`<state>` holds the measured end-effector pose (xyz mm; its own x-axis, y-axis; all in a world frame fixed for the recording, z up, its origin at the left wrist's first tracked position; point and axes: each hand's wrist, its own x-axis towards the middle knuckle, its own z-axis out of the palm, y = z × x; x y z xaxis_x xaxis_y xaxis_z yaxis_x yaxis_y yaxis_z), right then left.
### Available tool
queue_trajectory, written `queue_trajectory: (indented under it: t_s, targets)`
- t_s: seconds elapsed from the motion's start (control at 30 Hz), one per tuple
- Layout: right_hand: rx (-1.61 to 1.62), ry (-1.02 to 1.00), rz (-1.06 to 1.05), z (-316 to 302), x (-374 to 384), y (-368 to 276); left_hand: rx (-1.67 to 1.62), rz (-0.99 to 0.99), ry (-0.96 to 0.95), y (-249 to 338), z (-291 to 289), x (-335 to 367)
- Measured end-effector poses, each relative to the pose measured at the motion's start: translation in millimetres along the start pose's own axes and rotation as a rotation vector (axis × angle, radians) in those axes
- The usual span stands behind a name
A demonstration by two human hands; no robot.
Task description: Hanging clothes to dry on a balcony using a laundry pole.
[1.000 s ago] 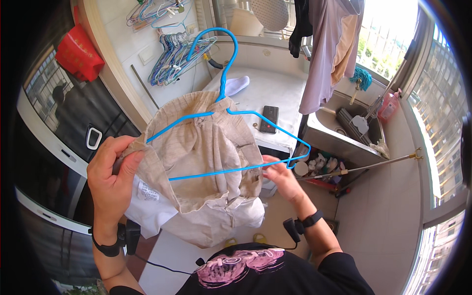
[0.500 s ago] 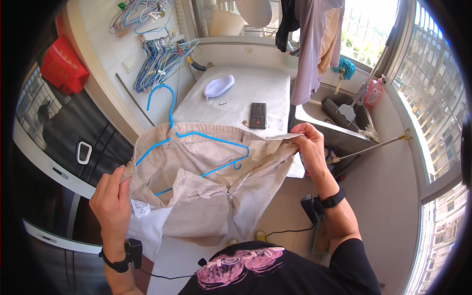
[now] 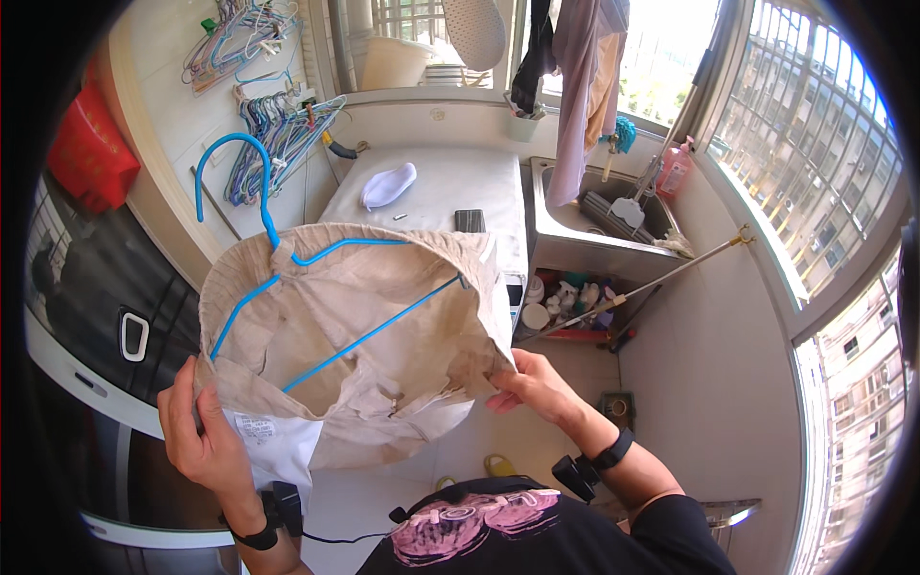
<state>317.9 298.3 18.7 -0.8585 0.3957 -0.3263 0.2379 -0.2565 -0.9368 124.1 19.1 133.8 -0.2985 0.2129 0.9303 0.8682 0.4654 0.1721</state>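
One beige garment (image 3: pixel 316 307) is in front of you, its open waistband hiding the front edge of the white worktop (image 3: pixel 441 182). Your left hand (image 3: pixel 203 436) curls thumb and fingers round the band's left end; your right hand (image 3: pixel 537 385) pinches the right end. One blue hanger (image 3: pixel 266 206) sits in the opening, hook above the band, parts of its wire covered by fabric. One dark phone (image 3: pixel 469 220) lies toward the worktop's right edge, cut off by the waistband. Nearer the back left corner lies one white oval piece (image 3: pixel 388 185); one small item (image 3: pixel 401 217) near it is too tiny for you to identify.
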Motion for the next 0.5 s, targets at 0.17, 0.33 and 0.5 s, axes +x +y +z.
queue_trajectory:
  t_s: [0.17,0.33,0.5]
  targets:
    - [0.334,0.038,-0.194,16,-6,22,-0.043,-0.045,-0.036,-9,8,-1]
    - [0.500,0.385,-0.239,12,11,41,-0.104,-0.041,-0.044,-18,17,-16]
    - [0.098,-0.214,-0.022,1,-1,85,-0.131,-0.158,-0.046,-31,23,-24]
